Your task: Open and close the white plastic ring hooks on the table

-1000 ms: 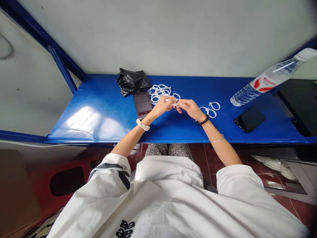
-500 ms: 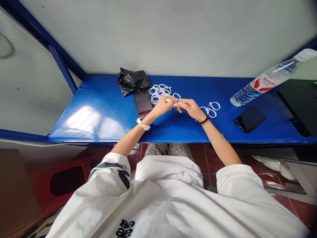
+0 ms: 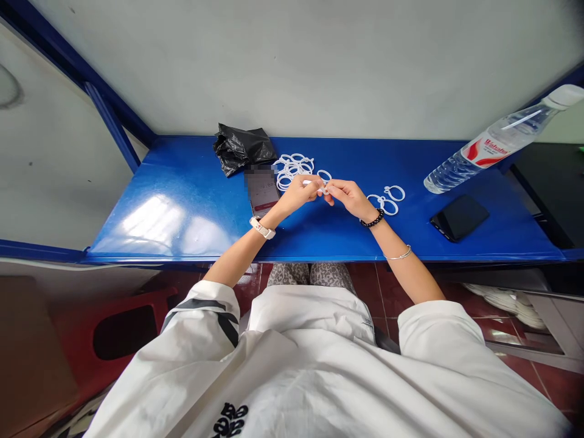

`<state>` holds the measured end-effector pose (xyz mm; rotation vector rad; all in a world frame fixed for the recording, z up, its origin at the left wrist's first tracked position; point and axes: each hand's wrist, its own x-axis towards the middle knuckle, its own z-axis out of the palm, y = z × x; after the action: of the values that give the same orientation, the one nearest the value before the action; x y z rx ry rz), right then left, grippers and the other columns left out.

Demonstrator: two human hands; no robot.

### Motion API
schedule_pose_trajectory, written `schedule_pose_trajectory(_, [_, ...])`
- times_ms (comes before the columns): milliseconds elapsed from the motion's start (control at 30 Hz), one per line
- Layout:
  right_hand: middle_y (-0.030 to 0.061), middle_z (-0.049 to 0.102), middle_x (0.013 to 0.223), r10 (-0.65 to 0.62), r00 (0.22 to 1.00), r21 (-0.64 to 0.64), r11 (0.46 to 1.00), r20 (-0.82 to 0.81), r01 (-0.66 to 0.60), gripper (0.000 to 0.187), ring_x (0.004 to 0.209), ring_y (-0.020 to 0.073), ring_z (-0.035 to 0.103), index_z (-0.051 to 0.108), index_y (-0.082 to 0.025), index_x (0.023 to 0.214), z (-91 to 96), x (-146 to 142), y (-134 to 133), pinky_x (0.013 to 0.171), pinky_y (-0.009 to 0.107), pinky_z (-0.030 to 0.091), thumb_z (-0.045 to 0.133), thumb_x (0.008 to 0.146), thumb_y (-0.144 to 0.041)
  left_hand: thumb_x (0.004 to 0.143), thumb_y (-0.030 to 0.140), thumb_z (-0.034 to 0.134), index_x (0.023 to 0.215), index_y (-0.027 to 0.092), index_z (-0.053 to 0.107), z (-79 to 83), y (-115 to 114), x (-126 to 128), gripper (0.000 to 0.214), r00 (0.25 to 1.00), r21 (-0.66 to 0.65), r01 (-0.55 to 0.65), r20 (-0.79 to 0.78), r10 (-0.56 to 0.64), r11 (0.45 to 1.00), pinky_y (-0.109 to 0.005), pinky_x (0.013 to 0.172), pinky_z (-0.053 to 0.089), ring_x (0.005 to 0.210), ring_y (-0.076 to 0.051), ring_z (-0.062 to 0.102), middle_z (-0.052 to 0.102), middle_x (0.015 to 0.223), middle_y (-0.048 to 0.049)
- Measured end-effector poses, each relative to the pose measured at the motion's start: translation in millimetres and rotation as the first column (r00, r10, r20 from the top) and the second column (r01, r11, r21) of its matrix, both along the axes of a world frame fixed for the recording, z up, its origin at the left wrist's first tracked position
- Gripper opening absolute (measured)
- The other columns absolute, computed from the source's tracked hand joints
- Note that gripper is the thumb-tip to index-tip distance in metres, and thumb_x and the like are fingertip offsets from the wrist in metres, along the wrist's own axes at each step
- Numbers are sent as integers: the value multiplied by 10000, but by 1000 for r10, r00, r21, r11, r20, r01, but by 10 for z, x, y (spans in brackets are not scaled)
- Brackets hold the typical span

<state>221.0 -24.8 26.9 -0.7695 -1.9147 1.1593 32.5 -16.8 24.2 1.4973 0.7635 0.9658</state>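
My left hand [image 3: 298, 194] and my right hand [image 3: 352, 198] meet above the blue table, fingertips pinched together. Between them is a small white plastic ring [image 3: 324, 190], seen nearly edge-on and partly covered by my fingers. Both hands are closed on it. Just behind my fingers lies a single loose white ring [image 3: 324, 175]. A heap of several white rings [image 3: 292, 164], some showing small eyelets, lies beyond my left hand. To the right of my right wrist rest a few more rings [image 3: 389, 207], close together.
A black plastic bag [image 3: 246, 148] and a phone with a lit screen [image 3: 263, 193] lie at the left of the heap. On the right stand a water bottle [image 3: 490, 146] and a dark phone [image 3: 460, 218] lying flat. A grey wall [image 3: 319, 73] rises behind the blue table [image 3: 219, 207].
My fingers have shifted very slightly around the white ring, and a bit more of it shows between them. The whole view has moved a little; the other things stay in place.
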Motion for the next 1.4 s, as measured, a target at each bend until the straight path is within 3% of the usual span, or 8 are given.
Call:
schedule_pose_trajectory(333, [14,617,690,-27,999,-43,999,34,28,610,628,143,532,610,-206,713,12,-3,17,669,298,485,584,913,-782,916,430,579,671,177,563,55,-33,-22,353,989,117,-37,-136,53,992,-238,535,325,520,-80,339,452,552,44])
schedule_pose_trajectory(567, [14,611,692,-143,989,17,990,47,143,645,642,151,545,609,-207,713,-17,-13,28,676,300,486,553,909,-819,935,451,576,744,169,577,120,-39,-61,340,967,221,-26,-240,80,975,-239,578,336,585,-87,407,560,697,8])
schedule_pose_trajectory(833, [-14,566,643,-291,955,47,956,61,288,629,632,146,527,573,-223,734,-55,13,75,644,287,430,558,897,-831,926,321,652,860,194,581,16,-17,-23,159,916,396,-33,-356,187,918,-246,589,277,521,-92,316,399,542,95])
schedule_pose_trajectory(900, [-12,572,648,-306,948,63,951,82,302,607,638,153,537,590,-225,752,-50,21,76,648,293,428,557,911,-811,919,302,661,914,191,603,-18,-8,-21,126,892,449,-27,-393,224,893,-250,606,306,535,-100,360,426,576,86])
schedule_pose_trajectory(1067, [-10,609,661,-329,935,109,942,132,317,534,651,168,566,603,-231,789,-57,46,90,667,303,438,562,943,-741,925,287,658,1062,180,637,-84,28,-51,175,781,612,27,-507,366,790,-296,729,453,845,-205,597,629,894,-60])
schedule_pose_trajectory(1200, [-8,638,677,-325,934,117,944,150,310,466,667,175,602,628,-227,845,-73,67,111,688,303,461,566,961,-674,965,261,619,1131,180,631,-118,59,-71,185,722,683,97,-549,421,724,-384,878,516,1033,-271,619,652,1077,-128])
schedule_pose_trajectory(1400, [-1,663,693,-329,927,133,942,180,308,341,675,182,625,648,-224,861,-40,98,116,701,307,486,583,968,-541,999,251,595,1278,175,598,-103,84,-96,289,679,690,121,-582,447,714,-441,965,527,1172,-315,607,658,1188,-161])
